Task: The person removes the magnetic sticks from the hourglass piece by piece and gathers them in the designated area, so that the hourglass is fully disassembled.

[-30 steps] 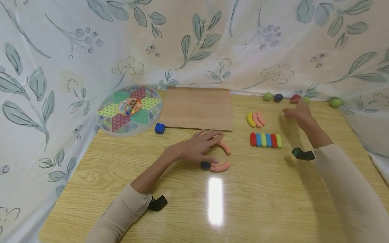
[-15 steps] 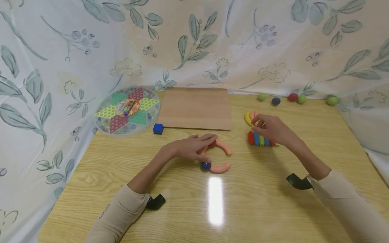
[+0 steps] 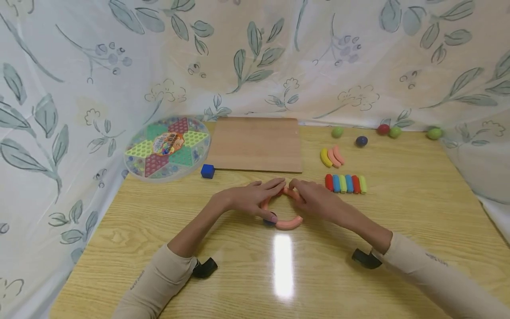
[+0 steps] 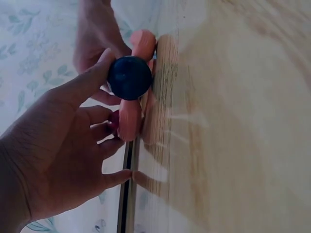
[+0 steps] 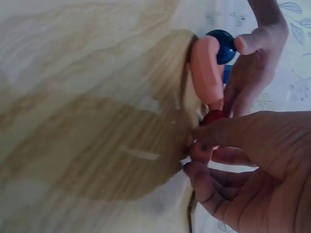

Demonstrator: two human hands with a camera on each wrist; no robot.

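Observation:
Pink curved rods and two balls form a partial ring on the table. My left hand [image 3: 251, 199] spreads over its left side, the thumb touching a dark blue ball [image 4: 129, 77]. Its fingertips lie by a red ball [image 5: 214, 116] and a pink curved rod [image 4: 129, 121], as the left wrist view shows. At the ring's far right side my right hand [image 3: 323, 201] pinches another pink curved rod [image 5: 201, 151] between thumb and fingers, close to the red ball. A near pink curved rod [image 3: 289, 224] extends right from the blue ball, its right end free.
Short red, blue and green rods [image 3: 343, 184] lie in a row at right, with yellow and pink curved rods [image 3: 332, 157] behind. Farther back are several balls, including a dark blue one [image 3: 361, 141]. A wooden board [image 3: 255, 144], blue cube [image 3: 207, 171] and round game board [image 3: 167, 148] lie left.
My right hand has come from the back right to the ring and now pinches a rod there. A green and a blue ball at the back have rolled slightly. My left hand stays nearly still.

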